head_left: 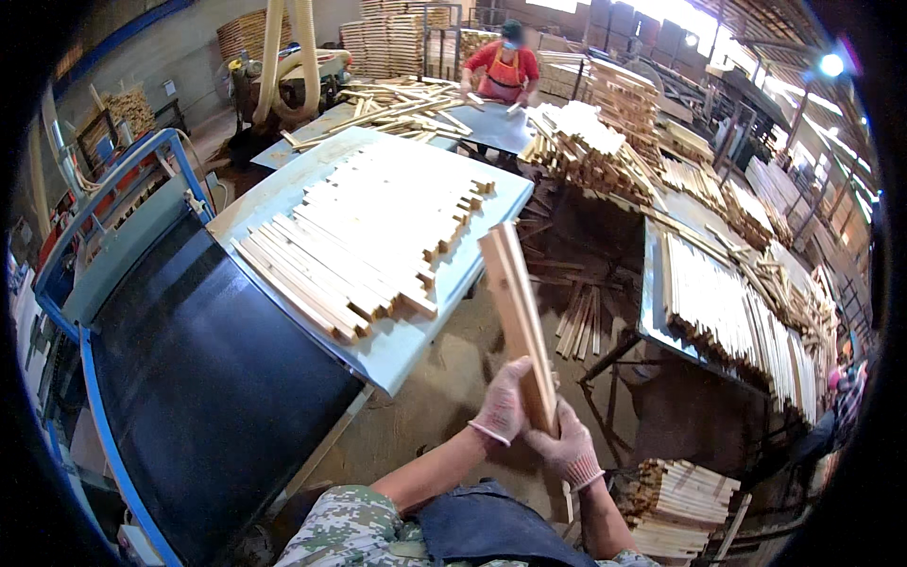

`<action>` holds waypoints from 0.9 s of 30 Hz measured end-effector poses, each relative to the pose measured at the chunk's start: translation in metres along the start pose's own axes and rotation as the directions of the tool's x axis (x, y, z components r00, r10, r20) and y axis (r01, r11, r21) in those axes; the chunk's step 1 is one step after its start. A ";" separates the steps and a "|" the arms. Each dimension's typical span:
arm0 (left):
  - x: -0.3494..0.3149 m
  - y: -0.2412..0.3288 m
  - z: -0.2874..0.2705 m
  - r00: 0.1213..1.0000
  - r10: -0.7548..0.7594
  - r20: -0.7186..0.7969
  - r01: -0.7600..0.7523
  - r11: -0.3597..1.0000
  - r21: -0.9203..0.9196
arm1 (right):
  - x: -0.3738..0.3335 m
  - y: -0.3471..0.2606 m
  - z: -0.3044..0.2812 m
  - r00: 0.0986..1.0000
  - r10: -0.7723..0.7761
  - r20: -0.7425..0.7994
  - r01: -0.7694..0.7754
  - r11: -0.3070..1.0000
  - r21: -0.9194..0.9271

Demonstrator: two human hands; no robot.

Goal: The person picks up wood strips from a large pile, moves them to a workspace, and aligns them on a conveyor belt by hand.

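Both my hands, in pale gloves, grip a few wooden strips (518, 312) pressed together in a bundle, which points up and away from me. On the bundle's left side is my left hand (504, 404), closed around it. Lower down and to the right, my right hand (567, 442) wraps its near end. To the left, a row of wooden strips (350, 246) lies side by side on a pale blue table (496, 208), their near ends uneven. The bundle is held apart from that table, over the floor.
A black conveyor belt (217, 378) with a blue frame lies at my left. At right, a second table (652, 283) carries many strips. A stack of strips (680, 501) stands low by my right arm. Across the room, a person (505, 71) in a red apron works at another table.
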State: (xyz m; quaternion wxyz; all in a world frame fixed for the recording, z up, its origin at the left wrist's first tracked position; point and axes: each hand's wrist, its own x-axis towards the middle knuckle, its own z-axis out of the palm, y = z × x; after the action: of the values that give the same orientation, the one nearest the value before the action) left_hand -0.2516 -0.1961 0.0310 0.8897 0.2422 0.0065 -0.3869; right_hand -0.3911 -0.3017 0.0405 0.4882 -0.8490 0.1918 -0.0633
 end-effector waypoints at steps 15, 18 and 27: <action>-0.040 0.308 -0.160 0.247 0.965 -0.082 -0.150 0.122 0.981 | 0.428 -0.114 0.012 0.942 -0.330 0.059 0.332 0.943 -0.022; -0.042 0.320 -0.232 0.086 0.954 -0.286 -0.108 0.294 0.950 | 0.540 -0.156 0.027 0.942 -0.315 0.114 0.334 0.853 -0.402; 0.025 0.332 -0.218 -0.066 0.882 -0.466 0.477 0.438 0.762 | 0.817 -0.171 0.097 0.912 -0.342 0.225 0.405 0.672 -0.620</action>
State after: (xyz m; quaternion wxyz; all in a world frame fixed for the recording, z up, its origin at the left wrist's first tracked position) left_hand 0.0340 0.0750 -0.0252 0.3865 0.8208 0.3858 0.1677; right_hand 0.4330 -0.4629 0.0714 0.1448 -0.9881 0.0017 -0.0524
